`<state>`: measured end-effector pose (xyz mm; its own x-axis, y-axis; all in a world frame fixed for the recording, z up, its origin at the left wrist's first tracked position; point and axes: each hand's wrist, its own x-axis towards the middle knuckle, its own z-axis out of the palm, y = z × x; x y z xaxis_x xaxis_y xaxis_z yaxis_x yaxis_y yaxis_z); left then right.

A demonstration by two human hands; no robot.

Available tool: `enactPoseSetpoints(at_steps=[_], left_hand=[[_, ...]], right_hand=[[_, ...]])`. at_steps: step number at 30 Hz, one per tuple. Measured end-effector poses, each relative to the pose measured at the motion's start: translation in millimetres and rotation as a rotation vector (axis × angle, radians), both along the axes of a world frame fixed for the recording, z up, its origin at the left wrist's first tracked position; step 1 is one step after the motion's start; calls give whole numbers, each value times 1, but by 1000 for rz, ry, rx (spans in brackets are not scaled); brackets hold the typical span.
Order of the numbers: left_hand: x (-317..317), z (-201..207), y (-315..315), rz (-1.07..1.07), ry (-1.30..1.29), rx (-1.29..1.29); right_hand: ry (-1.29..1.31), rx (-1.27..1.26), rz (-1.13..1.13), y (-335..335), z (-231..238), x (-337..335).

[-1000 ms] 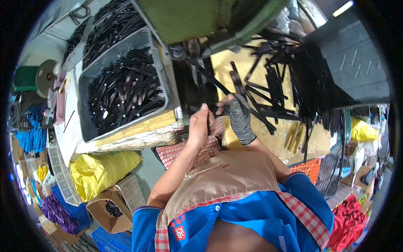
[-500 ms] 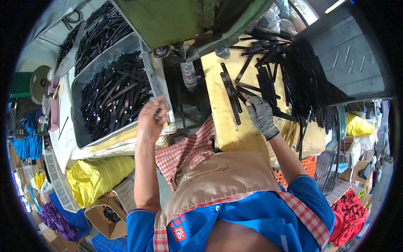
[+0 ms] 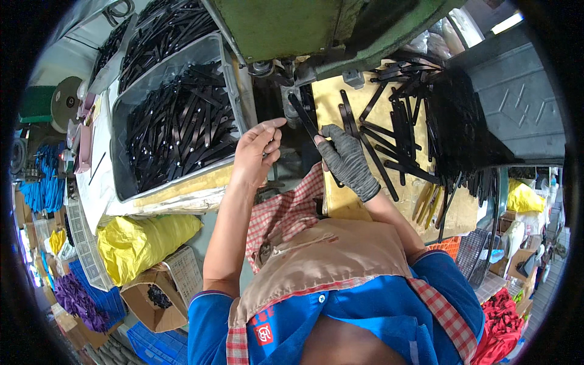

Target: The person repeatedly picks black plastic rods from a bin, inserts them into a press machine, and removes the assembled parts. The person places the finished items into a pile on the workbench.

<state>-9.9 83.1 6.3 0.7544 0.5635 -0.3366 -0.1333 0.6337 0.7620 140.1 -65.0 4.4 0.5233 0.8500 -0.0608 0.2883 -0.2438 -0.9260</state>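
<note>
My right hand (image 3: 349, 159), in a grey knit glove with bare fingertips, grips a flat black strip (image 3: 302, 114). The strip slants up toward the machine's metal post (image 3: 289, 97). My bare left hand (image 3: 259, 151) is raised just left of it, with its index finger stretched toward the strip and the other fingers curled. Something small and dark shows within those fingers, too small to name. Several loose black strips (image 3: 378, 167) lie on the yellow work surface (image 3: 340, 204) beside my right hand.
A green machine body (image 3: 280, 30) overhangs the work. To the left stands a grey bin (image 3: 117, 164) full of black strips; at the right lies a tipped grey bin (image 3: 517, 91) with more. Yellow-handled tools (image 3: 427, 204) rest near the surface's front edge. A yellow sack (image 3: 146, 243) sits lower left.
My right hand has moved left from the loose strips, bringing a black strip toward the machine. My left hand has moved right, away from the left bin. The view has shifted slightly.
</note>
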Motion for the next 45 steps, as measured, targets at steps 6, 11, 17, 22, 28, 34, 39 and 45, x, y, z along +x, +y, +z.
enactPoseSetpoints(at_steps=[6,11,17,22,28,34,39,45], left_hand=[[26,12,23,12,-28,84],[59,12,40,-70,2,201],[69,10,46,-104,85,160],[52,-12,30,163,24,-84],[32,-38,-18,44,151,-187],[24,-22,-74,-56,193,-70],[10,-23,-98,-48,72,116],[5,-14,-97,-2,144,204]], right_hand=[[-857,-333,-34,-38,-45,60],[-844,-738,180,-12,-19,71],[-821,-366,55,-21,-64,89],[-131,26,32,-34,-16,42],[222,127,34,-2,22,13],[355,17,28,16,-2,20],[346,24,-6,-1,5,11],[214,138,7,-2,3,8]])
